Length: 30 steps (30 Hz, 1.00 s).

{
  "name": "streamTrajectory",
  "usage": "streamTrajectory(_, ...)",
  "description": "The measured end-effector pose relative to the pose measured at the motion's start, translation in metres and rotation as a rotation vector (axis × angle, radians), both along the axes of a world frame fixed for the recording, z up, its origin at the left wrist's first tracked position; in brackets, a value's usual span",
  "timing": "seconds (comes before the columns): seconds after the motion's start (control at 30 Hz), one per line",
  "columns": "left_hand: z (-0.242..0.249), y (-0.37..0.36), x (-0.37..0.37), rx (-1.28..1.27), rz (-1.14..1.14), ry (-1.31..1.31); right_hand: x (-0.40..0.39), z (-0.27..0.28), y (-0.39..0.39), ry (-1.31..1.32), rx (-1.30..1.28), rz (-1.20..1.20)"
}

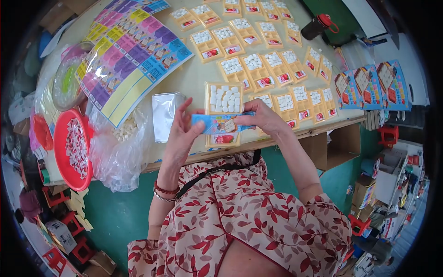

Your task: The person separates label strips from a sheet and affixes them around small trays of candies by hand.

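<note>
A small blue printed paper strip [214,123] lies across the middle of a pale yellow compartment tray [208,98] in front of me. White pellets fill the tray's upper part, and a red strawberry-printed packet [224,139] shows below the strip. My left hand [180,131] grips the strip's left end with the thumb on top; its other fingers are raised and partly hidden. At the right end, my right hand [263,116] pinches the strip by the tray's edge. Just left of the tray is a silver rectangular tin [167,117].
Several similar filled trays [256,69] spread over the back and right of the table. Printed colour sheets [134,60] lie at left, near a red basin [74,152] of small packets and a clear plastic bag [120,159]. Blue boxes [369,87] and a dark bottle [314,27] stand right.
</note>
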State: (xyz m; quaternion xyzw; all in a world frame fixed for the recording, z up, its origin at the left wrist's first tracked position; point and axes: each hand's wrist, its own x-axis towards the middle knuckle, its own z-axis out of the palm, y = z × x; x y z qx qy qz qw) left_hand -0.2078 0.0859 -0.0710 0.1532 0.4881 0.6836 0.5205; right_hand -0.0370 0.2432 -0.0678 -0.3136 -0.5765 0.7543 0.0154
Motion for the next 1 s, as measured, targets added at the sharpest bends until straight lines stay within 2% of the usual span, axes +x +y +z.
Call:
streamTrajectory(0.03,0.001,-0.001,0.001,0.001,0.005,0.000,0.001,0.000,0.002,0.000,0.001,0.005)
streamTrajectory(0.1,0.002,-0.003,0.003,-0.055,0.247,0.420,0.003,0.001,0.005,0.002,-0.014,-0.071)
streamTrajectory(0.13,0.002,-0.006,0.003,-0.055,0.248,0.418,0.003,0.001,0.006,0.001,-0.012,-0.070)
streamTrajectory(0.2,0.006,-0.015,0.004,-0.023,0.292,1.203,0.003,0.001,0.006,-0.024,0.019,-0.118)
streamTrajectory(0.27,0.015,-0.012,0.017,-0.055,0.291,1.190,0.001,0.002,0.003,-0.033,0.027,-0.084)
streamTrajectory(0.33,0.010,-0.009,0.024,-0.169,0.079,0.940,-0.005,0.002,-0.001,-0.038,0.037,-0.048)
streamTrajectory(0.37,-0.001,-0.008,0.026,-0.185,0.083,0.660,-0.009,0.001,-0.003,-0.033,0.085,-0.015)
streamTrajectory(0.4,-0.003,-0.006,0.024,-0.182,0.078,0.662,-0.012,0.000,-0.006,-0.029,0.133,0.013)
streamTrajectory(0.5,-0.004,-0.004,0.012,-0.124,0.022,0.151,-0.015,0.005,-0.004,-0.020,0.131,0.072)
streamTrajectory(0.63,-0.009,-0.010,0.002,-0.143,-0.137,0.015,-0.015,0.009,-0.001,0.008,0.171,0.147)
streamTrajectory(0.7,-0.014,-0.013,0.000,-0.074,-0.208,-0.198,-0.013,0.016,0.000,-0.019,0.105,0.287)
streamTrajectory(0.73,-0.017,-0.015,-0.001,-0.076,-0.221,-0.197,-0.011,0.012,0.002,-0.020,0.104,0.273)
streamTrajectory(0.8,-0.023,-0.018,-0.002,-0.034,-0.223,-0.254,-0.004,0.004,0.007,0.105,0.050,0.445)
streamTrajectory(0.83,-0.024,-0.020,-0.002,-0.042,-0.206,-0.234,0.001,0.004,0.008,0.103,0.051,0.432)
streamTrajectory(0.9,-0.026,-0.022,-0.004,-0.067,-0.162,-0.212,0.008,0.005,0.010,-0.038,0.227,0.289)
streamTrajectory(0.93,-0.028,-0.023,-0.006,-0.090,-0.104,-0.189,0.011,0.004,0.010,-0.036,0.229,0.285)
streamTrajectory(0.97,-0.032,-0.024,-0.006,-0.192,-0.044,0.079,0.015,0.002,0.007,-0.140,0.426,0.139)
streamTrajectory(1.0,-0.029,-0.022,-0.004,-0.190,-0.041,0.081,0.018,0.000,0.003,-0.243,0.621,-0.008)
